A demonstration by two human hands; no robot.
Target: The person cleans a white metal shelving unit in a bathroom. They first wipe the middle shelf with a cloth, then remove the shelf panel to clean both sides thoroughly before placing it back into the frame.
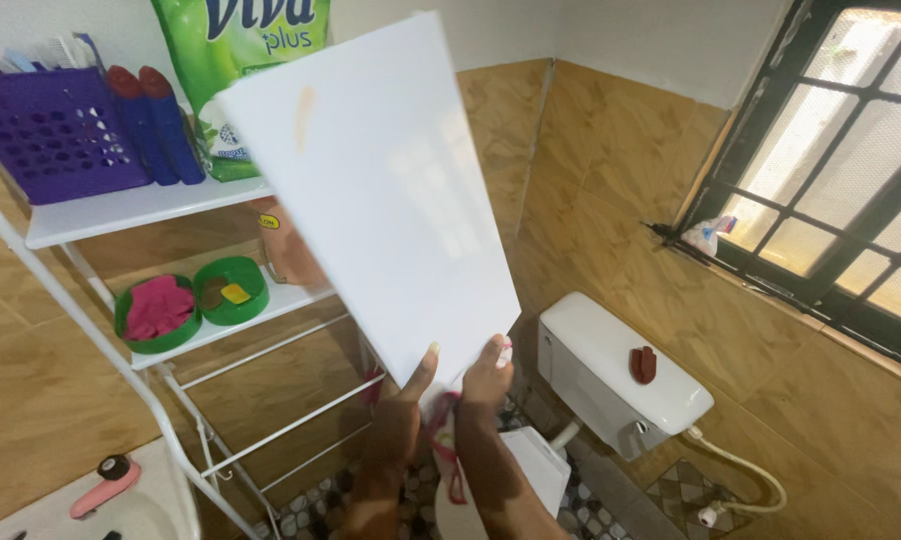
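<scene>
I hold a large white flat board (pixel 380 190) tilted up in front of me, with a faint orange smear near its upper left. Both hands grip its narrow lower edge. My left hand (pixel 407 400) pinches the bottom edge with the thumb on the front face. My right hand (pixel 486 375) grips the bottom right corner. A pink and white cloth (pixel 444 440) hangs between my wrists; which hand holds it I cannot tell. The board hides part of the shelf rack behind it.
A white shelf rack (pixel 120 210) at left carries a purple basket (pixel 55 135), two blue bottles (pixel 155 120), a green bag (pixel 235 60) and two green bowls (pixel 195 300). A white toilet tank (pixel 610 375) stands below, a barred window (pixel 840 170) at right, and a sink (pixel 90 505) bottom left.
</scene>
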